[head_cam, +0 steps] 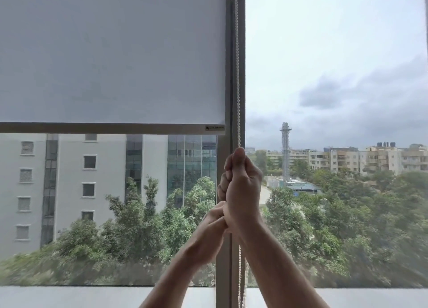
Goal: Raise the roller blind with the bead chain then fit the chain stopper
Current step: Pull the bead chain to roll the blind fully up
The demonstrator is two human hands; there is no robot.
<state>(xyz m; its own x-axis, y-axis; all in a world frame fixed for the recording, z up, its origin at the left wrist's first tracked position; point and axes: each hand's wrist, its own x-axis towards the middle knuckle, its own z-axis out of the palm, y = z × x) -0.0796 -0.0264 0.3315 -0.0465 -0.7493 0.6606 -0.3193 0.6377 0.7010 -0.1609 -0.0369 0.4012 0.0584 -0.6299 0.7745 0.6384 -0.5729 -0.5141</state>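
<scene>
A grey roller blind covers the upper part of the left window pane; its bottom bar hangs just under half way down the frame. A white bead chain runs down in front of the window post and goes on below the hands. My right hand is fisted around the chain, thumb on top. My left hand sits just below and left of it, fingers closed at the chain and touching the right wrist. No chain stopper is visible.
The vertical window post stands right behind the chain. The window sill runs along the bottom. Buildings, trees and a tower show through the glass.
</scene>
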